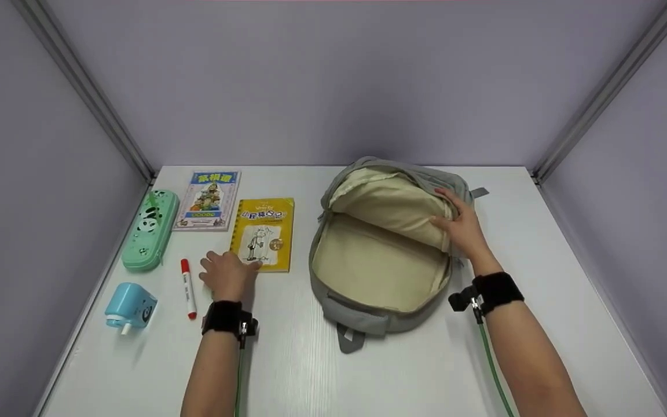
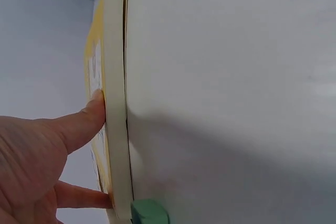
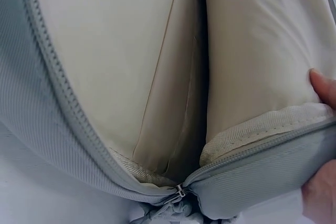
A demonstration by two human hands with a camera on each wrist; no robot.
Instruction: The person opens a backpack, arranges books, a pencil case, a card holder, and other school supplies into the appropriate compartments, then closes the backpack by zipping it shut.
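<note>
My left hand [image 1: 228, 275] is at the lower left of a yellow book [image 1: 264, 229], fingers spread. In the left wrist view the thumb and one finger touch the edge of the book [image 2: 115, 103]. A small green object [image 2: 149, 212] shows near that edge; its kind cannot be told. A grey backpack [image 1: 356, 318] with cream lining lies unzipped on the table, its main compartment gaping. My right hand [image 1: 466, 231] holds the raised front flap [image 1: 397, 202] at its right edge, thumb on the lining side. In the right wrist view the zipper [image 3: 181, 190] is visible where the flap joins.
Left of the yellow book lie a comic book [image 1: 206, 200], a green panda pencil case [image 1: 149, 231], a red-capped marker [image 1: 189, 289] and a blue panda-printed device [image 1: 131, 304], perhaps a pencil sharpener. Grey-white panels [image 1: 333, 81] enclose the white table [image 1: 299, 370] at back and sides.
</note>
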